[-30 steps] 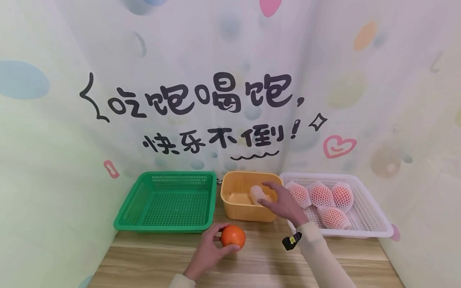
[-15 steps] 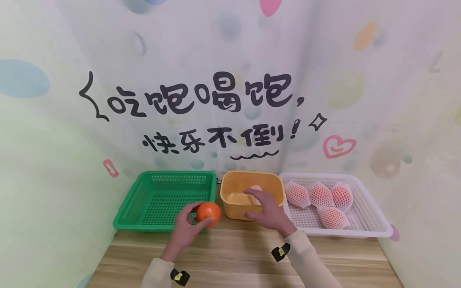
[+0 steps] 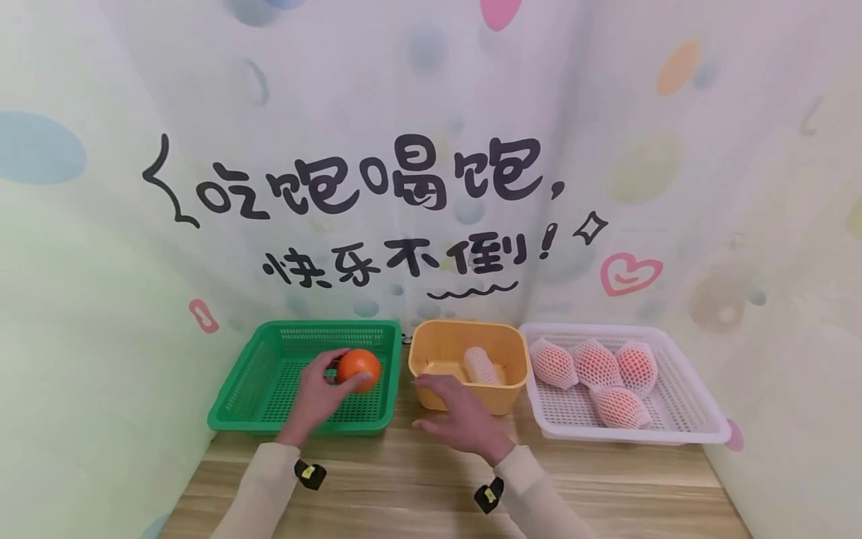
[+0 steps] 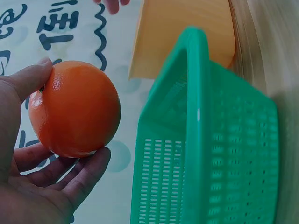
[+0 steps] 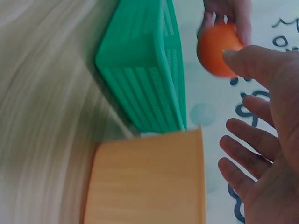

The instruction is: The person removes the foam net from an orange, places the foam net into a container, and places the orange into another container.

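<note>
My left hand (image 3: 322, 389) holds a smooth, shiny orange (image 3: 359, 370) between thumb and fingers, over the green basket (image 3: 215, 419). In the left wrist view the orange (image 4: 74, 109) is above the basket's rim (image 4: 198, 116), with the thumb on one side and the fingers under the other. My right hand (image 3: 461, 419) hovers in front of the yellow bin (image 3: 471, 398), fingers spread and nothing in them. Inside that bin lies a white foam net sleeve (image 3: 480, 365). In the right wrist view the right thumb overlaps the orange (image 5: 217, 51).
At the right stands a white basket (image 3: 687, 430) with several net-wrapped fruits (image 3: 598, 364). All three containers line up along the back of the wooden table (image 3: 404, 494), against a printed curtain (image 3: 431, 97).
My left hand has carried the orange left and up, from the tabletop to over the green basket. The right hand has moved left, away from above the bin and the foam net.
</note>
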{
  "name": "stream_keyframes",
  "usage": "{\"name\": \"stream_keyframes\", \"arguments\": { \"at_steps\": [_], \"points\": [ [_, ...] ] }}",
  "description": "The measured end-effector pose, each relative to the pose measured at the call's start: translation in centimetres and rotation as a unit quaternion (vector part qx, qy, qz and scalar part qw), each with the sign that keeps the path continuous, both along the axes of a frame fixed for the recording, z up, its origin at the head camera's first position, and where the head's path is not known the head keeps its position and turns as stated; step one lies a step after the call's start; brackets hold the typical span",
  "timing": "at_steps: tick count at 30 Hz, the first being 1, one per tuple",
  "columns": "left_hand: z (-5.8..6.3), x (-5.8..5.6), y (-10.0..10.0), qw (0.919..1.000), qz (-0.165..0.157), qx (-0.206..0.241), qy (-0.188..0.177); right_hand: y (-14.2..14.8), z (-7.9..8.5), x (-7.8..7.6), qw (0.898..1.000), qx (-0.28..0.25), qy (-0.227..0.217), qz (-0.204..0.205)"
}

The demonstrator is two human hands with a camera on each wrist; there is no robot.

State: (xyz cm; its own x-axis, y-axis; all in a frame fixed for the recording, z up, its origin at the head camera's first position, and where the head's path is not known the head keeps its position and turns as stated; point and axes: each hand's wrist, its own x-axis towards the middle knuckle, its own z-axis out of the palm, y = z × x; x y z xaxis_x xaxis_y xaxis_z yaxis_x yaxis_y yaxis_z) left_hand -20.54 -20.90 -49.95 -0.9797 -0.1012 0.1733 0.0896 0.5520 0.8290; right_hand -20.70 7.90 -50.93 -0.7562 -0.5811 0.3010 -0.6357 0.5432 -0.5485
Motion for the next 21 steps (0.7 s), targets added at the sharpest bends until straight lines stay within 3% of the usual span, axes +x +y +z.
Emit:
{"name": "stream_keyframes", "arguments": {
  "at_steps": [15, 21],
  "points": [
    [-0.1, -5.6, -1.8, 0.9946, -0.035, -0.087, -0.045, -5.4, -3.2, -0.4, 0.999, 0.038, -0.005, 0.038],
    [-0.6, -7.8, -2.5, 0.9920, -0.050, -0.090, -0.073, -6.9, -4.4, -0.9, 0.996, 0.055, 0.055, 0.049]
  ]
}}
